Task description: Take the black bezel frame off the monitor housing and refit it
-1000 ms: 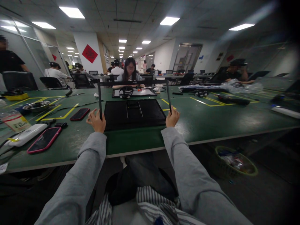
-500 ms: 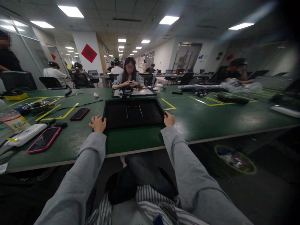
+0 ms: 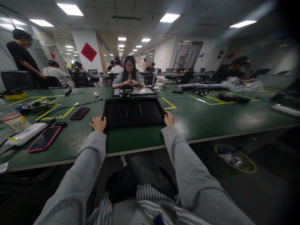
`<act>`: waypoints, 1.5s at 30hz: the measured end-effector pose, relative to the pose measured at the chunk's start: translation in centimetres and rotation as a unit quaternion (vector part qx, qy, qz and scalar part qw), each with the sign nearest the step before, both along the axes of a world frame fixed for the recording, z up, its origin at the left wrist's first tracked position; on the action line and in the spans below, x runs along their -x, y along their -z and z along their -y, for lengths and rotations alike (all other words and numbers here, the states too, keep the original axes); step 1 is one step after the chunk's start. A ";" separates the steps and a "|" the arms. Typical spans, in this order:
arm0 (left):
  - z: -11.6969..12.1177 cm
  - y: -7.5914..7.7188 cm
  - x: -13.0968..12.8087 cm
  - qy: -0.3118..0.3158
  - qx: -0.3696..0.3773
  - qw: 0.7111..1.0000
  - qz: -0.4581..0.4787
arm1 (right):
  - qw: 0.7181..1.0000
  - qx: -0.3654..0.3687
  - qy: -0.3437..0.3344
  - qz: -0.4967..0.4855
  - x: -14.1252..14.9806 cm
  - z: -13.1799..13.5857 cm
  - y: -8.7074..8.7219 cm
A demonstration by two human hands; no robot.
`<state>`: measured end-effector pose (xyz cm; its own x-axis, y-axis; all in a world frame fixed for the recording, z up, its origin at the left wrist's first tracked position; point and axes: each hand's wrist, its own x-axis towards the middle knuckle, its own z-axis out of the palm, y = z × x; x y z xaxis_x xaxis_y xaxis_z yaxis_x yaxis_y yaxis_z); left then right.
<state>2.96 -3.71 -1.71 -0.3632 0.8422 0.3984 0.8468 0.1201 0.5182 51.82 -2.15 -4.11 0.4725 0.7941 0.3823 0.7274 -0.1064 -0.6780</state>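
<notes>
A black rectangular shallow tray-like panel point(image 3: 117, 116) lies on the green table point(image 3: 206, 122) in front of me, with two thin light-coloured strips across its middle. At its left edge, my left hand point(image 3: 98, 123) grips the rim, thumb on the inner side. My right hand point(image 3: 169, 118) holds the opposite edge the same way, fingers closed around it. Both hands rest at table height. The fingers' undersides are hidden.
To the left lie a phone in a pink case point(image 3: 44, 139), a darker phone point(image 3: 79, 113), a white power strip point(image 3: 28, 134) and a metal bowl point(image 3: 36, 106). Across the table sits a person point(image 3: 128, 75). A waste basket point(image 3: 234, 167) stands on the floor at right.
My hands and the black panel have stayed almost still. In the background at left, a standing person in black has come further into view toward the right.
</notes>
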 end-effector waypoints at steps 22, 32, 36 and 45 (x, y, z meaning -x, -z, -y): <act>-0.7 0.2 1.1 0.010 0.034 0.996 0.078 | 0.998 0.043 0.025 0.044 1.4 1.6 -1.4; -1.4 -0.7 -0.5 0.089 0.055 0.986 0.129 | 0.984 -0.067 -0.018 0.165 9.5 2.8 -3.5; -2.8 -0.3 -6.4 0.168 0.061 0.971 0.158 | 0.952 -0.031 -0.229 0.199 18.7 3.9 -3.5; -4.3 1.1 -9.3 0.279 -0.004 0.935 0.221 | 0.943 0.076 -0.218 0.241 21.1 3.4 -1.6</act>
<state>12.30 0.57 -2.81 0.0020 0.9471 0.3209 0.4800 -0.2824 0.8305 30.70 -5.50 -2.55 -0.1114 0.9357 0.3348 0.9441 0.2048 -0.2583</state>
